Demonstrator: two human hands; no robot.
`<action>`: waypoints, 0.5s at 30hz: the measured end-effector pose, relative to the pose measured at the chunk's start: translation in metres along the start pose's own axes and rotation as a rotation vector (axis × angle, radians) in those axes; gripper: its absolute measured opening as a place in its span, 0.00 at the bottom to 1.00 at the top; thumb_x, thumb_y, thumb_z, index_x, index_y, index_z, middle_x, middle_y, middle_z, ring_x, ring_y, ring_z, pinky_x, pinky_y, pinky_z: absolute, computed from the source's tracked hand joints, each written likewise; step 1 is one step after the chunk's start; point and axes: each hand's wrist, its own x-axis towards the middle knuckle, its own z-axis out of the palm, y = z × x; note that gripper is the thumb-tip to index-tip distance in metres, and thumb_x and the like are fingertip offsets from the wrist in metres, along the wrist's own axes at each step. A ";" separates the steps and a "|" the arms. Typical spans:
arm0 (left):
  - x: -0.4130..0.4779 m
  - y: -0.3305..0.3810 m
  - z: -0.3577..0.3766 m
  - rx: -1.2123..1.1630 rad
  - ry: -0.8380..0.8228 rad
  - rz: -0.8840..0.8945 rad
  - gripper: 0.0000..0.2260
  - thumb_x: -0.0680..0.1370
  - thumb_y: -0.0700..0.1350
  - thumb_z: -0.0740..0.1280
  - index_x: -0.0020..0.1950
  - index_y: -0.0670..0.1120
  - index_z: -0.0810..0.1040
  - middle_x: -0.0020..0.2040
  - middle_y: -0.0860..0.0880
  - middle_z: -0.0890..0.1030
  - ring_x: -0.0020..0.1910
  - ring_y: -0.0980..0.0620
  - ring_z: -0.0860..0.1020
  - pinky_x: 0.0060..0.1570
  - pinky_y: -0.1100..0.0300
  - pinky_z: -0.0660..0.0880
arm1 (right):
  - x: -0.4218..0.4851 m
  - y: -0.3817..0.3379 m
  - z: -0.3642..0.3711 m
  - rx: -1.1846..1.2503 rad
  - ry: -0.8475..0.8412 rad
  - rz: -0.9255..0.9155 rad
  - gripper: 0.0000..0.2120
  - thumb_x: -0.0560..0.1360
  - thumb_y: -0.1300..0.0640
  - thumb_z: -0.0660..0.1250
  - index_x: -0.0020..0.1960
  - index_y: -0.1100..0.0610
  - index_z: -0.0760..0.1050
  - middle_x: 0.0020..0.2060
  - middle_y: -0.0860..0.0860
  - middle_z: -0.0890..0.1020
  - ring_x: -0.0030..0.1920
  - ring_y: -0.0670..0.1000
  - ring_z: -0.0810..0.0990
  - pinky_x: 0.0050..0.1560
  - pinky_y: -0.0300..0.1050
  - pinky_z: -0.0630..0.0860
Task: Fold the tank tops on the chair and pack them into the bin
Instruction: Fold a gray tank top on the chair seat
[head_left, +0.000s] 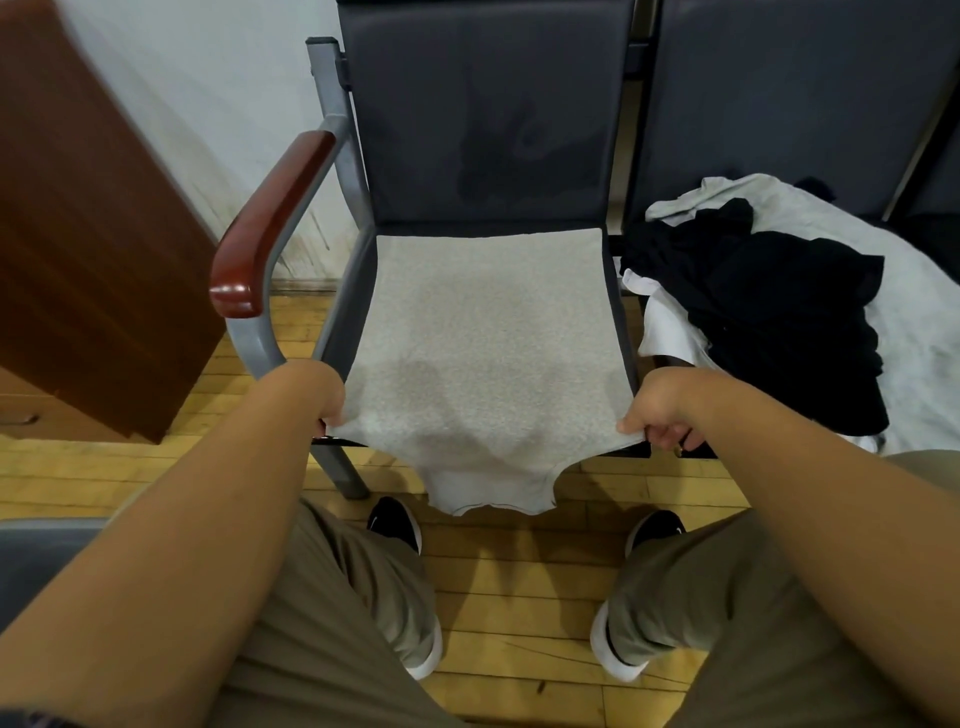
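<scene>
Our left grip (323, 397) and right grip (665, 415) each pinch a near corner of the grey tank top (483, 332), spread flat on the chair (488, 130). A pile of clothes (779, 312) lies on the next seat.

- Forearms (208, 519) bare.
- Khaki trousers (332, 597), white at the hems.
- Black shoes (396, 522), small white marks.
- Perhaps a ring (678, 450) on the right hand (667, 410).

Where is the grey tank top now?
Head view: the grey tank top lies spread on the chair seat, left of the clothes pile; the left hand and right hand hold its near corners.
</scene>
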 end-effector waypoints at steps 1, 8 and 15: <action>-0.002 0.000 0.001 0.027 0.030 -0.005 0.17 0.85 0.41 0.68 0.70 0.34 0.74 0.62 0.39 0.84 0.59 0.43 0.83 0.68 0.47 0.79 | -0.006 -0.004 0.000 -0.078 0.036 -0.012 0.23 0.80 0.51 0.74 0.69 0.63 0.75 0.51 0.56 0.82 0.45 0.54 0.81 0.47 0.49 0.79; -0.033 0.013 0.023 -0.087 -0.068 0.161 0.10 0.84 0.45 0.66 0.49 0.41 0.83 0.35 0.46 0.77 0.31 0.48 0.72 0.36 0.57 0.73 | -0.018 -0.027 0.018 0.106 0.183 -0.233 0.12 0.80 0.50 0.68 0.49 0.60 0.79 0.38 0.54 0.77 0.36 0.53 0.76 0.33 0.44 0.76; -0.033 0.022 0.109 -0.409 -0.343 0.240 0.16 0.84 0.54 0.69 0.69 0.48 0.77 0.55 0.43 0.86 0.43 0.48 0.82 0.44 0.54 0.83 | -0.017 -0.015 0.091 0.368 -0.211 -0.152 0.10 0.80 0.52 0.71 0.56 0.57 0.85 0.40 0.49 0.85 0.36 0.49 0.79 0.40 0.45 0.78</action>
